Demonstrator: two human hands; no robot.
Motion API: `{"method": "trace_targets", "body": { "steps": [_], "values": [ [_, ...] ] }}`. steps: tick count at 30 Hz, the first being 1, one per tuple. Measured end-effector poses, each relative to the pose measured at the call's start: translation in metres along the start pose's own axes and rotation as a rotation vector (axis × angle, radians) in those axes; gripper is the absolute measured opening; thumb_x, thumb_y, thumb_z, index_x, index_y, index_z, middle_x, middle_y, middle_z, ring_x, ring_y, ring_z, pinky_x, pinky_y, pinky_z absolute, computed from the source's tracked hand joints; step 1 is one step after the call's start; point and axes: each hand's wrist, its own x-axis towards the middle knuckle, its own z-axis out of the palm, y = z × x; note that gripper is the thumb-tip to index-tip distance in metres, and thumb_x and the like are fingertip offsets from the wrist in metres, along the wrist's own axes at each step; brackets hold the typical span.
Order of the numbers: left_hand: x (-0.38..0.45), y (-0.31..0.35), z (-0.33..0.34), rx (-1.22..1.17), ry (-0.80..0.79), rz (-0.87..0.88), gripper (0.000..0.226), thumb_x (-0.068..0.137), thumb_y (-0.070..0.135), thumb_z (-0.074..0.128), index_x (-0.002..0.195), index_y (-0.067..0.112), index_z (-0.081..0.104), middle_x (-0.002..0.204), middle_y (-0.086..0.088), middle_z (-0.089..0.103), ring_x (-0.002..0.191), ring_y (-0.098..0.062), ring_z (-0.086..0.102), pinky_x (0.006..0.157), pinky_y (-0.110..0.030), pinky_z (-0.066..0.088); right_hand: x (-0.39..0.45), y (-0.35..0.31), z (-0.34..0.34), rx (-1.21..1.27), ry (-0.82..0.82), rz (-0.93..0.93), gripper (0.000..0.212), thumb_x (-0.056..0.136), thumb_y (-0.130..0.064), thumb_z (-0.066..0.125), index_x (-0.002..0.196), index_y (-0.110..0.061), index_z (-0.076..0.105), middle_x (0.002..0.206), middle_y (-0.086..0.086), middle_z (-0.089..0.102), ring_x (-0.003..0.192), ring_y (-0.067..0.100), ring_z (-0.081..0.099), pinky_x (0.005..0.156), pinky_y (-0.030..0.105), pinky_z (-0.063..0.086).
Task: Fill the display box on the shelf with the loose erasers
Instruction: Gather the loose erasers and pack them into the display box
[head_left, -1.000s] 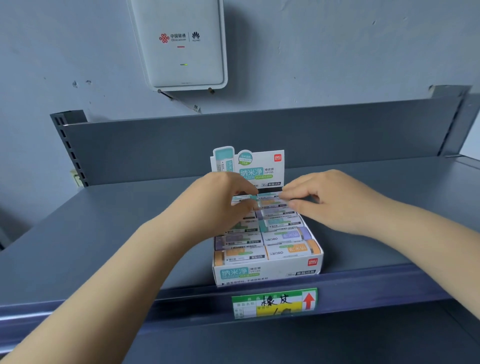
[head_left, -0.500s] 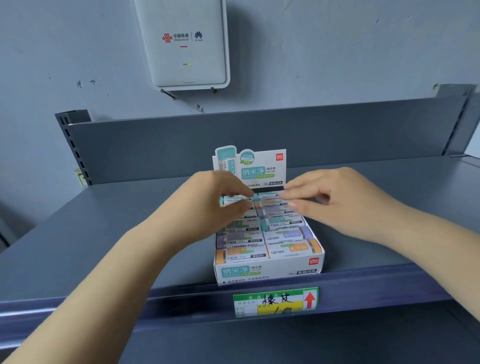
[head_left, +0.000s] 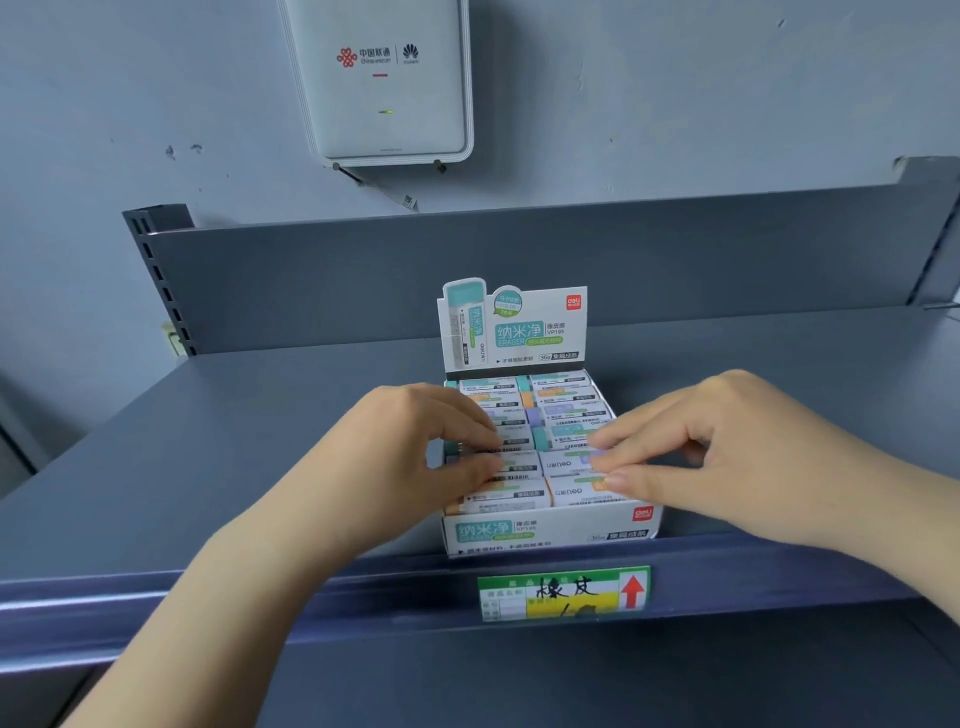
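A white display box (head_left: 550, 531) with a raised header card (head_left: 514, 327) stands at the front of the grey shelf (head_left: 249, 447). Two columns of wrapped erasers (head_left: 566, 410) with teal, orange and purple ends fill it. My left hand (head_left: 410, 462) reaches over the box's left side and pinches an eraser (head_left: 511, 448) of the left column between thumb and forefinger. My right hand (head_left: 727, 447) lies over the right side, its straight fingertips touching the erasers of the right column near the front.
A green and yellow price label (head_left: 563, 593) with a red arrow is clipped to the shelf's front rail below the box. The shelf's grey back panel (head_left: 363, 275) rises behind. A white router (head_left: 384, 78) hangs on the wall above.
Both hands have drawn back from the rear rows under the header card to the middle and front rows of the box. The rear erasers now show.
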Motion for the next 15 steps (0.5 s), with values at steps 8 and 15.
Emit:
{"method": "trace_targets", "body": {
  "steps": [8,15],
  "values": [
    [-0.009,-0.006,-0.004,-0.030,0.045,-0.001,0.017,0.079,0.024,0.068,0.094,0.022,0.074,0.088,0.032,0.058,0.082,0.027,0.049,0.072,0.006,0.034,0.016,-0.018,0.008,-0.093,0.014,-0.042,0.027,0.078,-0.037,0.065,0.105,-0.039,0.067,0.114,-0.026,0.060,0.074,-0.027,0.049,0.064,-0.003,0.037],
    [-0.010,-0.012,-0.005,0.042,0.011,0.079,0.014,0.080,0.017,0.067,0.091,0.020,0.075,0.101,0.006,0.072,0.102,0.008,0.047,0.070,0.009,0.032,0.036,-0.031,0.023,-0.209,-0.100,-0.060,0.024,0.086,-0.037,0.057,0.106,-0.036,0.069,0.123,-0.022,0.060,0.116,0.001,0.054,0.098,0.037,0.046]
  ]
}}
